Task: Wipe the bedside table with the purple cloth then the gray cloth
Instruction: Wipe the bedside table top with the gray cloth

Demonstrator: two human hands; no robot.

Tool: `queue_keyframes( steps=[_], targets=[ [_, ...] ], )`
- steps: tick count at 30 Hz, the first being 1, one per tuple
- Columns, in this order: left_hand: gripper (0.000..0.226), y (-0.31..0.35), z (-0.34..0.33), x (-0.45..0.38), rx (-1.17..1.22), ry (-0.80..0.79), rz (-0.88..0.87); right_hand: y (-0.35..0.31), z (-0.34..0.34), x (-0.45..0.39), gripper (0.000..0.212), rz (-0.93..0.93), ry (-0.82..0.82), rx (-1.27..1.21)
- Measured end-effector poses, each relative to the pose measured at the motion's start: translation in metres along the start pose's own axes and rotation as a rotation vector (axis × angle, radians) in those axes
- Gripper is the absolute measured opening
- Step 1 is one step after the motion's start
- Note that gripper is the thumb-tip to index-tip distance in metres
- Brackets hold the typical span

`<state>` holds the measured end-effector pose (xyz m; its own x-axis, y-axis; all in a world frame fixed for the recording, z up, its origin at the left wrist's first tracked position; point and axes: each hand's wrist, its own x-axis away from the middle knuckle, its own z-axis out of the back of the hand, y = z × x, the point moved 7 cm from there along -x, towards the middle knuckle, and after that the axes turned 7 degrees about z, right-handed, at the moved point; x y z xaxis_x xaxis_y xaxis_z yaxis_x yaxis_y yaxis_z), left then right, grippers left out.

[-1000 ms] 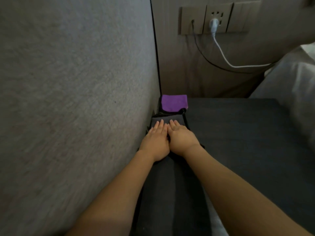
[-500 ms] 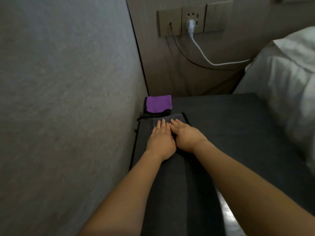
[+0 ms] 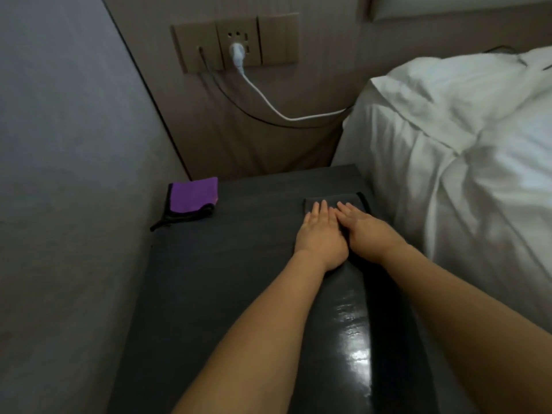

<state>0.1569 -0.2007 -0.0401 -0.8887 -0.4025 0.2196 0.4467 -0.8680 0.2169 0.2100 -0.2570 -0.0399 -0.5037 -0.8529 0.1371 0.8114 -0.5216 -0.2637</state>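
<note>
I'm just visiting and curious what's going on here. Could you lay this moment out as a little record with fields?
surface: dark bedside table, wet sheen near the front
left hand: flat, palm down on the gray cloth
right hand: flat on the same cloth, beside the left
gray cloth position: right side of the table, next to the white bedding
purple cloth: folded, untouched, in the far left corner by the wall
wall behind: socket panel with a white plug and cable
stage: wiping with the gray cloth

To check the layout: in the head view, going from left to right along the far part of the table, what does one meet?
purple cloth → bare bedside table → gray cloth under left hand and right hand → white bedding
</note>
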Motion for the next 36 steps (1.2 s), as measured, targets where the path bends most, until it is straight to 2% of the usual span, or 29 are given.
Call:
queue_keyframes(
  steps=[6, 17, 24, 36],
  targets=[
    [0.061, 0.034, -0.007, -0.009, -0.006, -0.007, -0.035, 0.032, 0.003, 0.013, 0.059, -0.032, -0.031, 0.025],
    [0.072, 0.015, -0.008, 0.005, -0.034, -0.046, -0.065, 0.0, -0.002, 0.013, 0.056, -0.129, -0.097, 0.189],
    [0.07, -0.053, 0.002, 0.036, -0.058, -0.03, -0.016, -0.074, -0.016, 0.0, 0.056, -0.026, -0.085, 0.211],
    [0.069, -0.232, 0.023, 0.117, -0.041, 0.015, 0.227, -0.26, -0.063, -0.051, 0.056, 0.228, -0.107, 0.127]
  ],
)
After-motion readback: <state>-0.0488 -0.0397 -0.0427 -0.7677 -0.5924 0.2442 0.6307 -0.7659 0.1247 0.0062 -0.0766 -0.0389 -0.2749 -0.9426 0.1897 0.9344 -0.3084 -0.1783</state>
